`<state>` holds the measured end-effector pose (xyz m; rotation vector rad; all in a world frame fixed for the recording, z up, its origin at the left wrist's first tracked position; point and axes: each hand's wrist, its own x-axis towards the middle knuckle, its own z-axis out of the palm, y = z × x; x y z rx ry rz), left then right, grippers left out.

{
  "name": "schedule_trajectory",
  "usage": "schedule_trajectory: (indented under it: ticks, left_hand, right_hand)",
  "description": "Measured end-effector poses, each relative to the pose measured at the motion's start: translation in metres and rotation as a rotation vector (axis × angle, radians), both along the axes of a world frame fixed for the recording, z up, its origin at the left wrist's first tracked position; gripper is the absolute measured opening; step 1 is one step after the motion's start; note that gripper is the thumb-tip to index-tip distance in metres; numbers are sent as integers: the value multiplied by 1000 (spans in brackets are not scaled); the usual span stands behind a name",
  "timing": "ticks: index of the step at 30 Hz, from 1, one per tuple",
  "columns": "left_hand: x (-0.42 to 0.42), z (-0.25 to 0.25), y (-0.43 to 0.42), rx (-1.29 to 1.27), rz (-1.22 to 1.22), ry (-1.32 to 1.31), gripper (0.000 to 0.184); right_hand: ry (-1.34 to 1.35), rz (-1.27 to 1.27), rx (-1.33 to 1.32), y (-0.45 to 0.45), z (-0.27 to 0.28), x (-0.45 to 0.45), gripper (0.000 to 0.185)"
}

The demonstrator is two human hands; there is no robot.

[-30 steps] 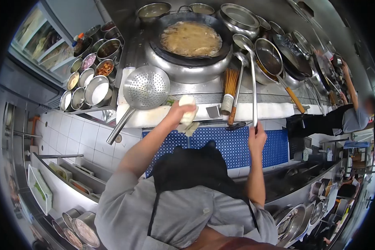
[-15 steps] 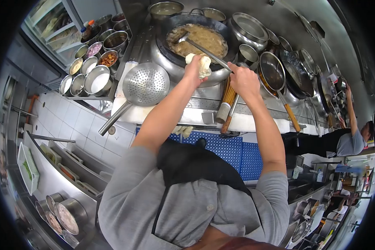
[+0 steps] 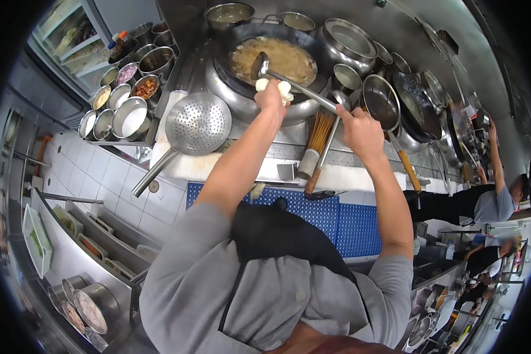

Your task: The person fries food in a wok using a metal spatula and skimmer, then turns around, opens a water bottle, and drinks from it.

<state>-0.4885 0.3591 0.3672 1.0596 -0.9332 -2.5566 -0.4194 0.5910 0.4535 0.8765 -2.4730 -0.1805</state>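
My right hand (image 3: 360,133) is closed around the end of a long-handled ladle (image 3: 301,88). The ladle's dark bowl (image 3: 259,65) is over the near left part of a large wok (image 3: 221,56), which holds bubbling yellowish oil (image 3: 286,56). At the wok's near edge, my left hand (image 3: 269,97) is closed on a bunched, cream-coloured cloth (image 3: 284,89). Whether the cloth grips the rim there is hidden. A perforated strainer (image 3: 199,124) lies left of my left forearm. Below the ladle handle, a bamboo wok brush (image 3: 317,138) rests on the counter.
Metal pots of ingredients (image 3: 130,118) stand at the left. Lidded pots (image 3: 351,41), a wooden-handled pan (image 3: 382,100) and another wok (image 3: 416,103) line the right side of the range. A co-worker (image 3: 484,194) is at the far right. A blue mat (image 3: 318,218) covers the floor.
My right hand has drawn back toward me and slightly right with the ladle. The ladle's bowl has come nearer the wok's near edge and looks more tilted. My left hand still holds the cloth.
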Motion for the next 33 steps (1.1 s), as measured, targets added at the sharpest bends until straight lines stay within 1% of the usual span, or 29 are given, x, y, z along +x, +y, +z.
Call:
schedule_trajectory:
  ticks: [2,4,5,6,8,9,11,12,13,14,16,17,19,22,23,24,26,27,28,29,31,32,33]
  left_hand:
    - [2,-7,-1,-8,13,-31,35]
    - [4,4,-1,28,28,-46,36]
    - [4,11,-1,37,22,-71,28]
    - [0,13,-3,25,42,-37,28]
    - [3,3,-3,-9,65,-1,28]
    - [-3,-13,-5,-72,54,-41,28]
    - [-3,-23,-7,-38,69,-50,27]
    - [-5,-13,-7,-17,81,-44,27]
    - [4,1,-7,-13,38,-41,26]
    - [0,1,-7,-31,44,5,27]
    - [-6,-14,-8,-70,53,73,27]
    - [-7,-23,-11,-114,36,30,27]
    - [-3,-29,-15,-78,21,-20,31]
    - [-6,-10,-13,-50,-7,-24,34]
    - [-7,-6,-12,-67,-10,-9,34]
    - [-3,-9,-11,-86,-18,-5,34]
    - [-7,-31,-12,-91,-22,-38,34]
    - [-8,-38,-12,-81,-6,-46,34]
    - [-14,-35,-10,-66,12,-44,34]
    - [-6,-16,-9,-48,9,-79,33]
    - [-4,-7,-9,-60,7,11,32]
    - [0,-9,-9,-67,6,42,32]
    - [-1,-14,-9,-85,-4,41,29]
  right_hand:
    - [11,6,-19,4,3,5,35]
    - [15,-16,5,11,5,13,34]
    - [14,-17,3,17,4,15,34]
    - [7,-17,-1,19,4,15,34]
    - [12,-12,-7,23,3,20,34]
    - [4,-28,-9,23,4,21,33]
    - [22,-40,2,27,6,24,34]
    - [28,-52,3,31,6,24,35]
    - [34,-58,3,36,3,25,35]
    - [27,-63,2,38,-1,28,36]
    - [-51,-139,-49,35,3,36,39]
    - [-102,-177,-80,34,4,42,40]
    - [-170,-252,-144,34,9,44,43]
    - [-233,-277,-319,39,3,45,44]
    - [-338,-329,-457,36,0,43,41]
    - [-397,-326,-563,31,-7,38,41]
    - [-511,-317,-781,20,-33,12,40]
    - [-558,-352,-859,13,-50,1,40]
    - [-595,-381,-934,4,-66,-14,40]
    - [-635,-373,-1011,-8,-73,-21,42]
    - [-708,-360,-1168,-36,-79,-31,45]
    - [-788,-326,-1262,-48,-81,-31,49]
    - [-825,-358,-1315,-61,-80,-27,47]
